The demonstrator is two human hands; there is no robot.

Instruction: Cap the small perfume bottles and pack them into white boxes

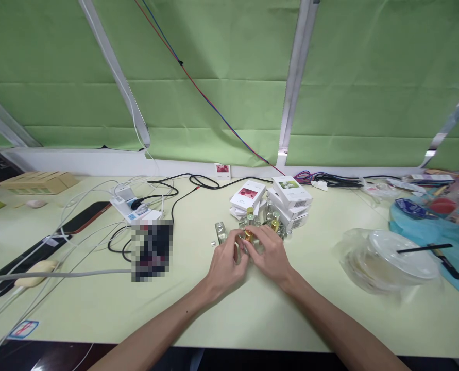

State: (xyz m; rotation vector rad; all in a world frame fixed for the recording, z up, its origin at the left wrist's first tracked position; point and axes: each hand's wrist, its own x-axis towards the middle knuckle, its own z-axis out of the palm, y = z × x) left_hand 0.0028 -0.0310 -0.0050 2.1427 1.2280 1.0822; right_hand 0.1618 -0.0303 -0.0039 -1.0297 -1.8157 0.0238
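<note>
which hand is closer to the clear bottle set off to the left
Left. The left hand is just to the near side of the clear bottle; the right hand is farther off to its right.

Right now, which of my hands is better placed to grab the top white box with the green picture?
Probably right: your right hand is nearer the box, and your left hand would have to cross over. Both are busy at a gold-topped bottle.

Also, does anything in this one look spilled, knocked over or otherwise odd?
No spill shows. One glass bottle seems to lie flat, apart from the gold-topped bottles, with a small loose piece near it; that looks odd. A pixelated patch hides whatever is there.
</note>
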